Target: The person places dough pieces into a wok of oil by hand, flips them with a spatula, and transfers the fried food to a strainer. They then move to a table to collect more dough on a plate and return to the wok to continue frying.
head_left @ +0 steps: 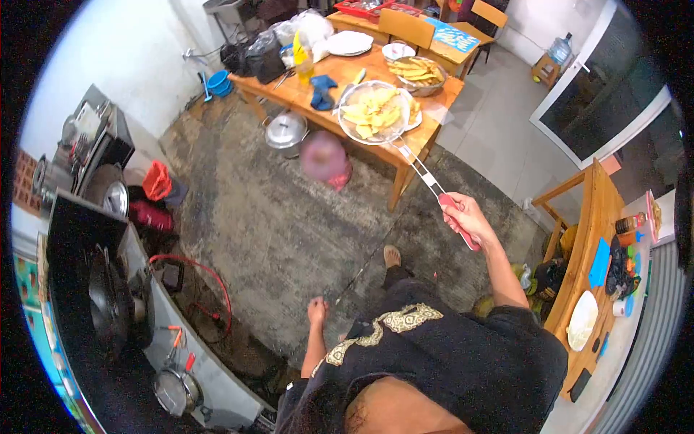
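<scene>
One wooden table (249, 88) stands beyond one strainer (374, 113) of yellow pieces (372, 116), held out over its edge; the right hand's (466, 218) fingers wrap its single red handle (457, 220), the left's (317, 311) curl inward, empty.

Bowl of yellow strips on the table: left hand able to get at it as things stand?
Probably not from here. The left hand hangs low by the body, with open floor between it and the table, and the strainer is held out just on the near side of the bowl.
</scene>
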